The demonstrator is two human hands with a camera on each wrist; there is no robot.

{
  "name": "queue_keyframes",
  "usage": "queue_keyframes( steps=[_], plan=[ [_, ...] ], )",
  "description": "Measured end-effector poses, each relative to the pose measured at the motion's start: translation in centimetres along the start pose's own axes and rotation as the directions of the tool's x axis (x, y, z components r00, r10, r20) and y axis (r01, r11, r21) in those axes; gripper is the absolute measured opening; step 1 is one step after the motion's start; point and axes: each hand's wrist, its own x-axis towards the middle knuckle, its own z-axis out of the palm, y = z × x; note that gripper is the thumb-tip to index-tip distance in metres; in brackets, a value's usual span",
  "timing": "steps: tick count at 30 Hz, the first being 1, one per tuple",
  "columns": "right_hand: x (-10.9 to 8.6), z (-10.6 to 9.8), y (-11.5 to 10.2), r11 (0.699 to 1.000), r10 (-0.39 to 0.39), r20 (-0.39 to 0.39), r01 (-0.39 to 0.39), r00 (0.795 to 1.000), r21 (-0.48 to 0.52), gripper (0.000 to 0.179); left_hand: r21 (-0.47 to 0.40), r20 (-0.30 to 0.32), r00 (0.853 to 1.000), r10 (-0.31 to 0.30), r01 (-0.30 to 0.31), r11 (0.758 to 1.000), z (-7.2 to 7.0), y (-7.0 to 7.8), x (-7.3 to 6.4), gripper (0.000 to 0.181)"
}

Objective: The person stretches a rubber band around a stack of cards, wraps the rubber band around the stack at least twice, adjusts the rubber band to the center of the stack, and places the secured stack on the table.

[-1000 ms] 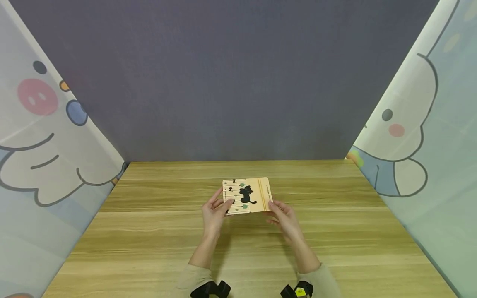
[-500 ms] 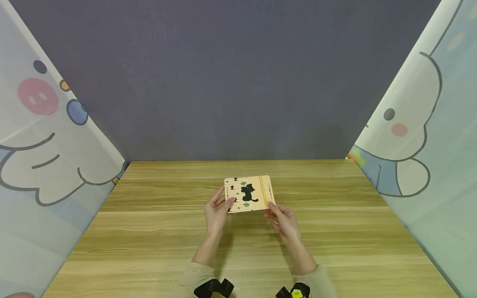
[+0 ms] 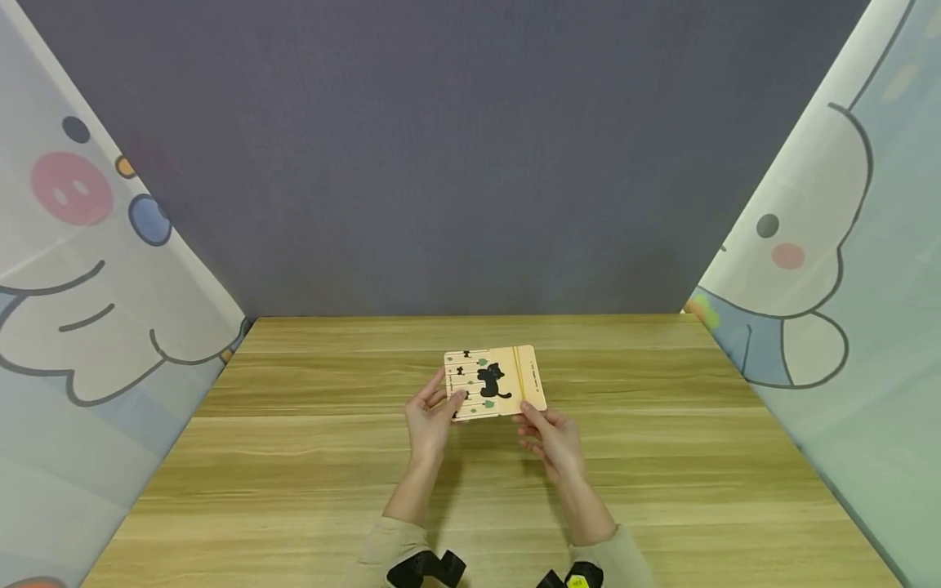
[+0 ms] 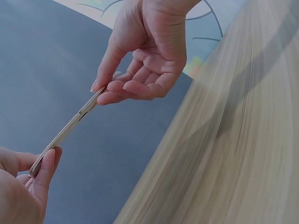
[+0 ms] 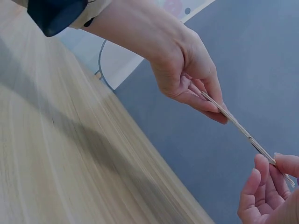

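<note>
A small cream notebook (image 3: 507, 380) with a black cat, green leaves and little bows on its cover is held above the table, between both hands. My left hand (image 3: 426, 420) grips its left end, thumb on the cover and fingers beneath. At the lower right corner, my right hand (image 3: 555, 437) pinches the edge, its thumb tip at the yellow elastic band (image 3: 520, 371) that crosses the cover. Seen edge-on in the left wrist view, the notebook (image 4: 65, 130) is thin and closed. The right wrist view also shows the notebook (image 5: 243, 128) spanning from hand to hand.
A wood-grain table (image 3: 294, 474) lies under the hands. Behind it rises a dark grey wall (image 3: 470, 163), with cartoon-printed curtains (image 3: 81, 327) on the left and right. Black wrist devices (image 3: 426, 567) sit over the beige sleeves.
The notebook and both hands have shifted slightly right and away, then settled. My right thumb has slid left along the notebook's lower edge to the band, and the band's strands lie closer together.
</note>
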Motion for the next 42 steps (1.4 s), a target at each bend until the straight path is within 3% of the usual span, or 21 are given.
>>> queue_keyframes(
  steps=[9,17,26,32,37,42],
  plan=[
    [-0.1,0.1,0.5,1.000,0.031,0.055,-0.031,0.998,-0.005,0.030,-0.011,0.026,1.000,0.014,-0.013,1.000,0.2,-0.3,-0.2,0.048],
    [-0.2,-0.4,0.3,0.998,0.028,0.045,-0.026,0.999,-0.049,0.039,-0.011,0.034,0.999,0.007,-0.007,1.000,0.0,-0.4,-0.1,0.048],
    [-0.7,-0.4,0.2,1.000,0.007,0.034,-0.008,0.999,0.016,0.017,-0.013,0.023,1.000,0.006,-0.005,1.000,-0.2,-0.2,-0.1,0.048],
    [-0.7,0.3,0.6,0.999,0.035,0.048,-0.036,0.998,0.021,0.023,-0.002,0.030,0.999,0.013,-0.012,1.000,0.2,-0.3,-0.4,0.049],
    [-0.9,0.5,0.7,0.998,0.054,0.077,-0.055,0.996,0.011,0.029,0.009,0.024,1.000,0.007,-0.007,1.000,0.4,-0.4,-0.4,0.049],
    [-0.9,0.4,0.7,0.998,0.049,0.167,-0.043,0.985,-0.041,0.031,0.026,0.038,0.999,-0.007,0.006,1.000,0.4,-0.4,-0.6,0.050]
  ],
)
